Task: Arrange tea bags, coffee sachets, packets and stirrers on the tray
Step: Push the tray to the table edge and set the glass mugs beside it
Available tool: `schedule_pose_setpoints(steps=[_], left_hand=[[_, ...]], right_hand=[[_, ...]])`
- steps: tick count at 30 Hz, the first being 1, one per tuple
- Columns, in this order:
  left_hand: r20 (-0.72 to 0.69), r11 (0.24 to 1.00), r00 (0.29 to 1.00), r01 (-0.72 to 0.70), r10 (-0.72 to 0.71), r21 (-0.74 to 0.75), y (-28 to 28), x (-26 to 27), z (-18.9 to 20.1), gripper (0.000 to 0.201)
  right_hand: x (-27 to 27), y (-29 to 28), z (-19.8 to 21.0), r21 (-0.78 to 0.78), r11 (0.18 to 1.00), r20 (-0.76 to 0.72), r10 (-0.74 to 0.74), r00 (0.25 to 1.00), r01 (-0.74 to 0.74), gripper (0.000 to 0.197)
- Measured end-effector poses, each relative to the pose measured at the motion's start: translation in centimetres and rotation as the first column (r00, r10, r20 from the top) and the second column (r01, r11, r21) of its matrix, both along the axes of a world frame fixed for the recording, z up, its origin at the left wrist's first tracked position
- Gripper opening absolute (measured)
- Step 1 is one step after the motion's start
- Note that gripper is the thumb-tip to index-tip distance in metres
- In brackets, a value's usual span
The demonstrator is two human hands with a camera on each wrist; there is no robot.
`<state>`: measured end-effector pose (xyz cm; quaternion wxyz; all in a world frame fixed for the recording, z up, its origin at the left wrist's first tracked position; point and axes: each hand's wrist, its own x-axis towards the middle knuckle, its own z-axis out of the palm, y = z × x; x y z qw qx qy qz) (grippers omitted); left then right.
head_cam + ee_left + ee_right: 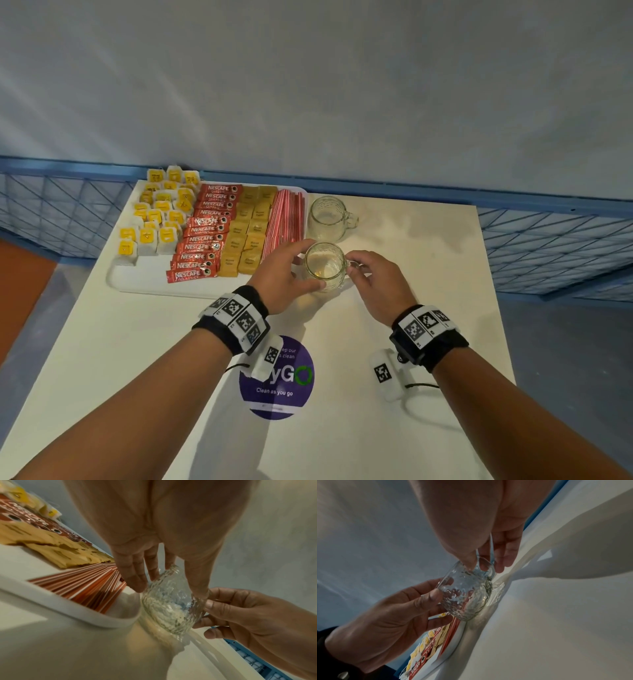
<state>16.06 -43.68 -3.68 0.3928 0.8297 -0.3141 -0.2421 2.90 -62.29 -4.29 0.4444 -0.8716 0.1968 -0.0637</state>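
Observation:
A white tray [144,284] at the table's back left holds yellow tea bags [161,219], red coffee sachets [205,233], brown sugar packets [246,233] and red-and-white stirrers [286,219], all in rows. Just right of the tray's near corner is an empty textured glass mug [325,267], its base at the table top. My left hand [291,270] wraps round the mug [171,608] body. My right hand [354,265] pinches its handle, thumb and fingers [488,563] at the mug [467,595] rim side.
A second empty glass mug [327,219] stands behind the held one, beside the stirrers. A purple round sticker [284,387] lies on the white table near me. Blue wire mesh railing [548,246] runs behind and beside the table.

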Motion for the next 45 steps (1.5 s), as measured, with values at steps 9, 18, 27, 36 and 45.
schedule_pose_setpoints(steps=[9, 18, 27, 36, 45], left_hand=[[0.003, 1.000, 1.000, 0.004, -0.004, 0.003, -0.8, 1.0, -1.3, 0.080], [-0.043, 0.999, 0.999, 0.031, -0.032, -0.009, -0.5, 1.5, -0.3, 0.083], [0.102, 0.993, 0.988, -0.118, 0.118, -0.006, -2.8, 5.4, 1.1, 0.049], [0.122, 0.996, 0.991, -0.065, 0.057, 0.066, -5.0, 7.9, 0.5, 0.055], [0.099, 0.995, 0.990, -0.099, 0.097, 0.020, -5.2, 8.1, -0.3, 0.049]], right_hand=[[0.7, -0.7, -0.9, 0.010, 1.000, 0.011, -0.011, 1.000, 0.011, 0.026], [0.8, -1.5, -0.2, -0.029, 0.999, 0.039, 0.027, 0.999, -0.026, 0.024], [5.7, -4.8, 1.8, -0.133, 0.990, 0.080, -0.026, 0.996, 0.036, 0.024], [9.0, -5.6, 1.1, -0.257, 0.966, 0.026, -0.004, 1.000, 0.010, 0.023], [9.3, -6.0, 0.7, -0.258, 0.966, 0.038, -0.008, 0.999, 0.017, 0.022]])
